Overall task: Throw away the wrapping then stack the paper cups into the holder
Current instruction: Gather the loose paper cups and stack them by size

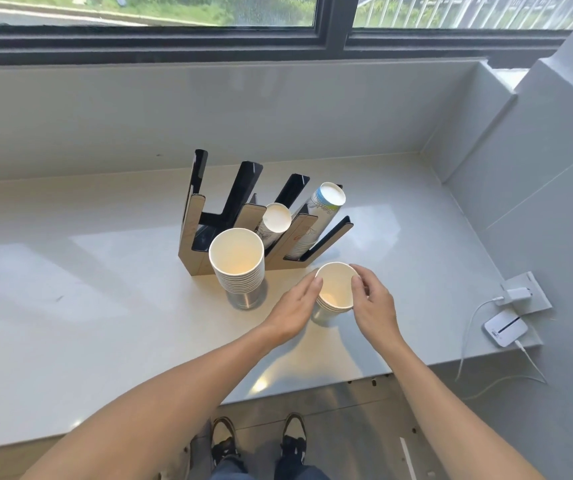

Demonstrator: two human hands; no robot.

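Observation:
A black and wood cup holder (229, 206) with several slanted slots stands on the white counter. Two of its right slots hold stacks of paper cups, one short stack (276, 219) and one longer printed stack (325, 206). In front of the holder stands a tall upright stack of white cups (238, 263). To its right a shorter stack of cups (334, 289) stands upright on the counter. My left hand (297, 308) and my right hand (373, 303) grip this short stack from both sides near its rim. No wrapping is visible.
The white counter (105, 306) runs under a window, with a wall at the back and right. At the right edge sit a wall socket with a white charger (517, 294) and a small white device (505, 329) with cables. My shoes show below the counter's front edge.

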